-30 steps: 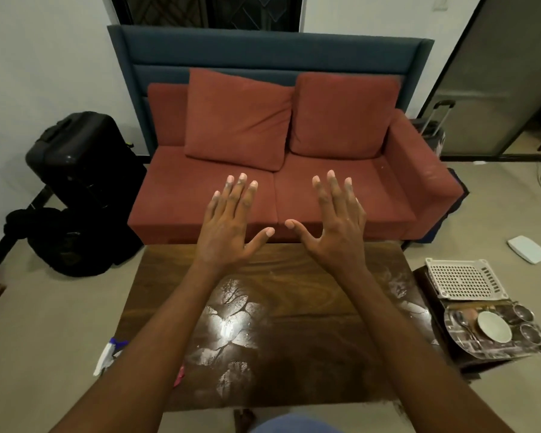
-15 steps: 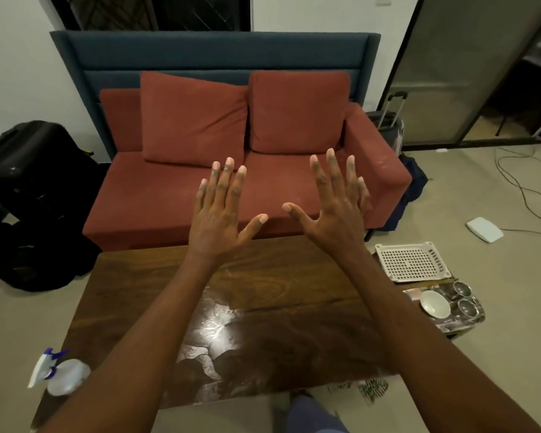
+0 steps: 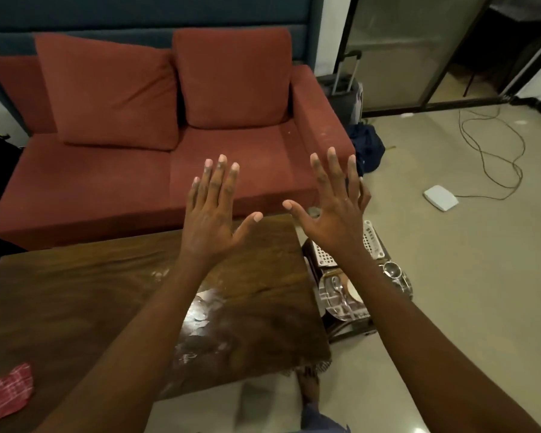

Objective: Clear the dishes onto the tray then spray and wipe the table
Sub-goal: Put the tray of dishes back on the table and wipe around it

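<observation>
Fingers on both hands are spread wide and hold nothing, the backs turned to the camera and the thumbs pointing toward each other. The left hand (image 3: 211, 214) hangs above the far right part of the wooden table (image 3: 75, 292), with its fingertips seen against the seat of the red sofa (image 3: 107, 182). The right hand (image 3: 334, 210) hangs past the table's right edge, above a low dark stand beside the table. On that stand lies a white perforated tray (image 3: 372, 242), partly hidden by the right wrist, and just nearer the camera sits a clear tray (image 3: 334, 307) holding a spoon (image 3: 336, 284), a small pale plate (image 3: 355, 293) and a metal cup (image 3: 392, 270). The table top carries a shiny wet patch (image 3: 200, 310) near its middle. A red checked cloth (image 3: 11, 389) lies crumpled on the table's near left corner. On the floor to the right rests a white flat box (image 3: 440, 197) with a cable (image 3: 494, 157) looping away from it.
</observation>
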